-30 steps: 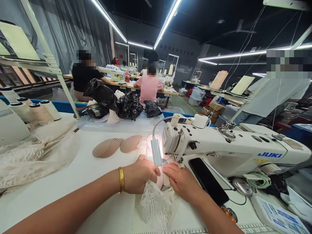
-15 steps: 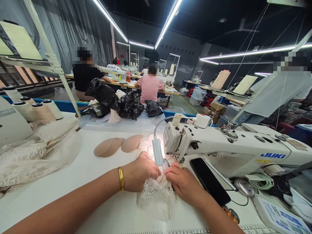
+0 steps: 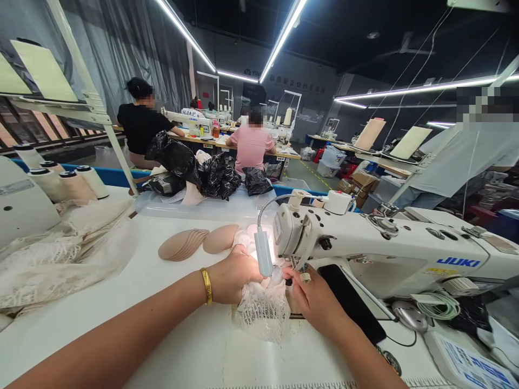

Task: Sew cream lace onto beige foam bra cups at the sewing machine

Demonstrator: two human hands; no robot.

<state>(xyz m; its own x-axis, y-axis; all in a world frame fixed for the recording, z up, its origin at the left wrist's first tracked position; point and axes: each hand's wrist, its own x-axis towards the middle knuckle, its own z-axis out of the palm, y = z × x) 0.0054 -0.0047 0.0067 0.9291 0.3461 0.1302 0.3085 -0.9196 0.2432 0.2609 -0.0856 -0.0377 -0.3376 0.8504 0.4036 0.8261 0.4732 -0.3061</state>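
My left hand [image 3: 238, 274] is closed on the upper part of a piece of white lace fabric [image 3: 265, 310], left of the sewing machine's [image 3: 344, 232] needle area. The lace hangs toward me over the white table. Just right of the cloth, my right hand [image 3: 318, 297] has its fingers bent together beside the presser foot. A small dark bit shows under its fingertips, but what they grip cannot be made out. A grey lamp [image 3: 264, 253] on a bendy neck lights the spot and hides the fabric's far part and some left fingertips. Beige oval pads [image 3: 184, 244] lie stacked beyond my left hand.
A black phone [image 3: 351, 302] lies beside my right forearm, with a computer mouse [image 3: 409, 315] further right. More lace [image 3: 60, 259] is heaped at left near thread cones [image 3: 91, 181]. Black plastic bags [image 3: 219, 175] lie behind the table. Other people sit at machines beyond.
The lace has shifted slightly away from me, and its pale rounded edge is now mostly covered. My left hand has moved forward a little. My right fingers have drawn slightly right, off the cloth's middle.
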